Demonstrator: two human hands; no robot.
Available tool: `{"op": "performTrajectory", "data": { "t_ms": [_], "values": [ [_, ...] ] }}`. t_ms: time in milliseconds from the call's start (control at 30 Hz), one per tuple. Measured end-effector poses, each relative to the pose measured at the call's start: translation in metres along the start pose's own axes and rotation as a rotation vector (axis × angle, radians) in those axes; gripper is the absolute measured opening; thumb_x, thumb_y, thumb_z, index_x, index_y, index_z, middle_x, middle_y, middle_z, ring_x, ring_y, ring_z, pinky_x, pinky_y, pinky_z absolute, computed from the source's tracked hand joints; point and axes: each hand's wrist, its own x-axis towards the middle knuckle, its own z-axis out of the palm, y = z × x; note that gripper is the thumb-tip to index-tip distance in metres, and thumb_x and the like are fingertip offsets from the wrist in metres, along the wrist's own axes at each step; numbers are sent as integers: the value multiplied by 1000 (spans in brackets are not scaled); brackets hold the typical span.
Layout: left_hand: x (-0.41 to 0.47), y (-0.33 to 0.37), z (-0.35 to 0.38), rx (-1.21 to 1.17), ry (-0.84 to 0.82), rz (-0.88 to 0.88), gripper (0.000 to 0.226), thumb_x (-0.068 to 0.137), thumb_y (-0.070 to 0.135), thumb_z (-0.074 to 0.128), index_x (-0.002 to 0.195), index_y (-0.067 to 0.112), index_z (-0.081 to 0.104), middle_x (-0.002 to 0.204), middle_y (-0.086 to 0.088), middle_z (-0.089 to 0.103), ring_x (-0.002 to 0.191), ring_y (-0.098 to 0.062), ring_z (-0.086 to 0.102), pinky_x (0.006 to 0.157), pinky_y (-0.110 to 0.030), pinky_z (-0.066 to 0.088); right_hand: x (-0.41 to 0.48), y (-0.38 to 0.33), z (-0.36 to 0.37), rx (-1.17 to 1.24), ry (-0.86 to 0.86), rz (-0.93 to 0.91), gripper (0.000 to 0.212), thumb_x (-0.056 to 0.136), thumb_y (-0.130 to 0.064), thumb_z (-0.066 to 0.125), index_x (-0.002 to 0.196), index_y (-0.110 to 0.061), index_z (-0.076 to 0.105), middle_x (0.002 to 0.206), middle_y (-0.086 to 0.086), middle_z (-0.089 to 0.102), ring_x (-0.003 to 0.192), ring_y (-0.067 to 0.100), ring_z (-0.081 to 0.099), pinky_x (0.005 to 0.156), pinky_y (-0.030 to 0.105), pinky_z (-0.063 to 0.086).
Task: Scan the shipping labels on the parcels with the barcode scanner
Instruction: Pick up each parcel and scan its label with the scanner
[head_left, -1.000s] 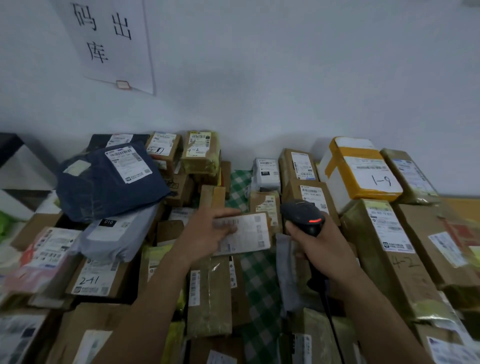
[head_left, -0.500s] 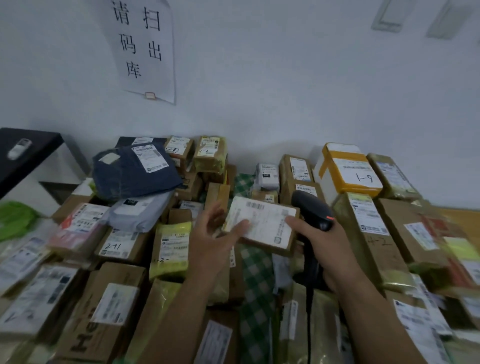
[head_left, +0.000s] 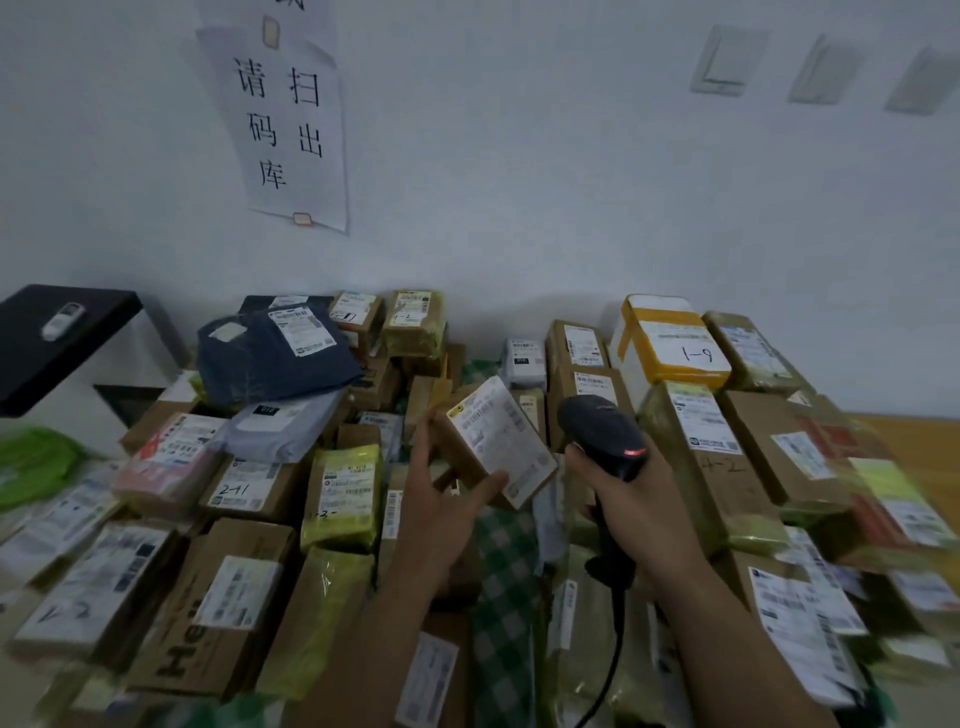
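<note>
Parcels in brown boxes and plastic bags cover the counter from its left edge to its right, stacked against the wall at the far edge. All are taped shut, so their contents cannot be seen. Off the left edge, a small white device lies on a black stand. A blue bag tops the far-left pile, under a paper sign on the wall.

Above the middle of the counter the left hand holds one small box clear of the pile, thumb on its near edge and fingers curled round its far left side. The box's long axis runs from far left to near right, and its white label faces up and toward the person.

Just right of it, apart from the box, the right hand has its fingers wrapped round the handle of the black scanner. The handle is near upright, and the head aims away from the person and slightly left. Its cable drops toward the near edge.

A checked cloth shows between the parcels. At the far right stands a white box with yellow tape, marked 1-9. Labels toward the right and near edges are blurred and unreadable, and the nearest parcels are cut off.
</note>
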Motion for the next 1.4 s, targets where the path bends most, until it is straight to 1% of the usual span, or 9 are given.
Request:
{"op": "performTrajectory", "data": {
  "t_ms": [100,200,367,667,900,1000,1167,1300,1400],
  "values": [
    [11,-4,-3,49,-2,2,113,77,10,90,158,51,22,156,3,45,133,-24,56,98,-55,57,-7,-5,0,-204,-62,-43,41,90,-29,80,126,-27,62,99,-7,74,74,-5,70,56,9,50],
    [26,-13,-3,51,-32,16,111,76,7,90,158,47,27,159,1,42,136,-27,53,95,-51,59,-8,-9,4,-310,-162,-10,49,91,-32,80,134,-28,58,101,-6,76,74,11,77,69,29,62],
    [44,-23,3,61,-87,19,106,75,3,89,153,47,31,153,-1,50,132,-24,57,73,-20,61,-5,-12,6,-403,-277,18,42,94,-32,76,130,-33,57,90,-5,79,71,16,77,76,37,64],
    [56,-29,2,113,-105,-79,110,77,5,88,161,37,26,150,3,51,131,-24,56,61,-14,57,0,-12,12,-460,-300,66,39,93,-35,76,123,-37,51,83,-5,78,70,10,76,67,26,60],
    [67,-35,-7,180,-78,-75,93,73,10,91,149,37,44,140,5,60,123,-21,62,80,-37,64,10,-7,16,-499,-286,85,47,91,-37,78,128,-32,50,85,-2,77,70,10,75,70,31,63],
    [71,-32,-11,207,-89,-65,102,78,6,87,159,34,32,141,9,55,121,-15,59,70,-24,61,15,-4,19,-491,-310,93,50,92,-37,78,133,-32,50,85,-1,77,71,12,76,72,34,63],
    [77,-33,-15,212,-100,-62,104,79,3,86,160,35,30,143,2,57,111,-15,64,67,-23,62,20,-7,24,-476,-332,123,49,94,-35,76,135,-31,49,86,0,78,70,13,77,64,27,58],
    [83,-39,-16,218,-90,-76,111,76,3,88,160,43,26,152,-2,51,127,-27,60,84,-46,64,28,-6,24,-463,-339,149,48,94,-36,75,135,-34,49,86,0,78,71,15,77,67,30,60],
    [89,-43,-16,190,-98,-84,113,78,0,86,160,44,23,155,-3,47,132,-28,57,86,-47,63,34,-4,23,-444,-351,150,45,94,-37,75,132,-36,51,87,-1,79,72,15,78,71,35,62]
  ]
}}
